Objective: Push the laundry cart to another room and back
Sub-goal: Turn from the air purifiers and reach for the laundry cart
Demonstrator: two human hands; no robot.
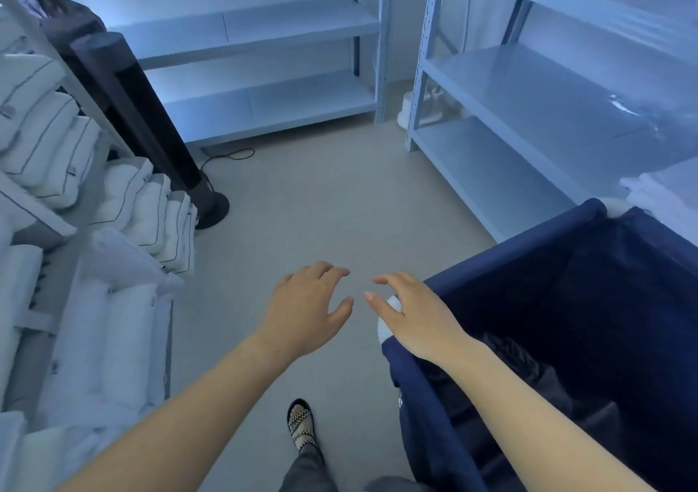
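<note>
The grey floor (302,197) lies between metal shelves (502,114), a black fan (151,121) and stacked towels (147,212). The blue laundry cart (566,302) stands at the right. Left hand (306,310) spread loose over the floor; right hand (411,314) loose over the cart's corner.

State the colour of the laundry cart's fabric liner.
Dark navy blue, seen in the head view on the laundry cart.

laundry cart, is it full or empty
Mostly empty: the laundry cart shows its dark blue inner walls well down, with only some dark fabric low inside. Its far right side is out of frame.
</note>
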